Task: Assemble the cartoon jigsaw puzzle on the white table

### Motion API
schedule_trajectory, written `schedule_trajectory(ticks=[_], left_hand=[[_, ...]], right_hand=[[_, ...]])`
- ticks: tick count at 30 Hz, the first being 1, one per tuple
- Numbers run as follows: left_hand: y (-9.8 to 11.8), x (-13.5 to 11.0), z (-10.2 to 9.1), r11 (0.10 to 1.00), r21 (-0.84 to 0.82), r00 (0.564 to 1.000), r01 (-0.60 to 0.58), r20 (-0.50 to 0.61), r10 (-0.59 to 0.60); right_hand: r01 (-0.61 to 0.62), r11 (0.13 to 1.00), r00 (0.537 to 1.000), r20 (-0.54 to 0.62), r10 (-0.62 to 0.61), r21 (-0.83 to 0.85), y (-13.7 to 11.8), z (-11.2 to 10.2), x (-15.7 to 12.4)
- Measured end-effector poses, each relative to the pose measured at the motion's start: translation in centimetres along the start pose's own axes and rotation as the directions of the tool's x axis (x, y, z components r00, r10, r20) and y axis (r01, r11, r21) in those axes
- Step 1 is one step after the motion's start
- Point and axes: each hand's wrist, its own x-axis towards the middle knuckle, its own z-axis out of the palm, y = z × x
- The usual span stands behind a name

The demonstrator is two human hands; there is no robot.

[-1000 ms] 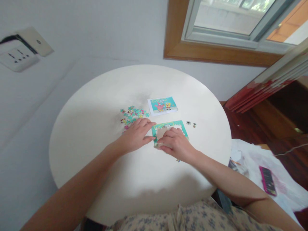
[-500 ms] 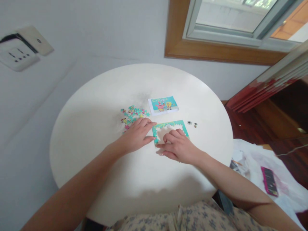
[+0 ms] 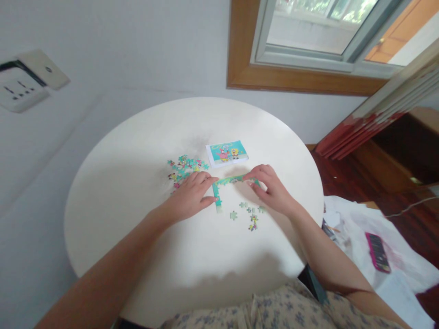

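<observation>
A partly joined teal puzzle border [image 3: 226,183] lies on the round white table [image 3: 137,192]. My left hand [image 3: 190,196] rests flat with fingers stretched, its fingertips against the border's left corner. My right hand [image 3: 270,187] has curled fingers touching the border's right end. Several loose pieces [image 3: 250,214] lie scattered just below the border. A heap of loose pieces [image 3: 185,165] sits to the left of my left hand. A cartoon reference picture [image 3: 227,152] lies behind the border.
A wall socket [image 3: 20,82] is on the left wall and a wood-framed window [image 3: 308,41] is at the back. To the right, white cloth on the floor holds a pink phone [image 3: 377,252]. Red curtains [image 3: 370,123] hang beside it.
My right hand has moved from the frame's lower left to its upper right end. The frame's lower side has come apart into loose pieces. The left hand has stayed at the corner.
</observation>
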Motion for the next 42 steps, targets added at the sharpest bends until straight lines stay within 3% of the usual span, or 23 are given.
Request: schedule_trajectory(ticks=[3, 6, 11, 17, 24, 30, 38, 42], left_hand=[[-0.2, 0.0, 0.1, 1.000, -0.014, 1.000, 0.000, 0.004, 0.000], [-0.3, 0.0, 0.0, 0.999, -0.045, 1.000, 0.010, 0.010, -0.010], [-0.3, -0.1, -0.4, 0.996, -0.085, 1.000, 0.007, 0.030, -0.005], [0.3, 0.0, -0.6, 0.999, -0.053, 0.999, 0.013, 0.050, -0.010], [0.5, 0.1, -0.6, 0.999, -0.049, 0.999, 0.009, 0.046, -0.007], [0.4, 0.0, -0.5, 0.999, -0.043, 0.999, 0.008, 0.044, -0.006], [0.3, 0.0, -0.5, 0.999, -0.043, 0.999, 0.001, 0.054, 0.002], [0.3, 0.0, -0.5, 0.999, -0.050, 0.998, 0.008, 0.057, -0.006]], right_hand=[[-0.062, 0.998, 0.995, -0.078, 0.062, 0.001, 1.3, -2.3, -0.8], [-0.105, 0.995, 0.992, -0.075, 0.104, -0.001, 1.5, -3.3, -2.3], [-0.075, 0.996, 0.997, 0.003, 0.075, -0.056, 0.8, -2.0, -4.3], [-0.027, 0.990, 0.985, 0.163, 0.049, -0.140, -0.3, 0.0, -4.7], [0.083, 0.981, 0.953, 0.300, -0.027, -0.173, -2.6, 0.6, -4.9], [0.171, 0.961, 0.913, 0.401, -0.073, -0.216, -3.0, 0.7, -4.9], [0.174, 0.966, 0.915, 0.393, -0.087, -0.191, -2.6, -0.5, -5.6], [0.152, 0.978, 0.946, 0.309, -0.102, -0.145, -1.2, -0.7, -6.2]])
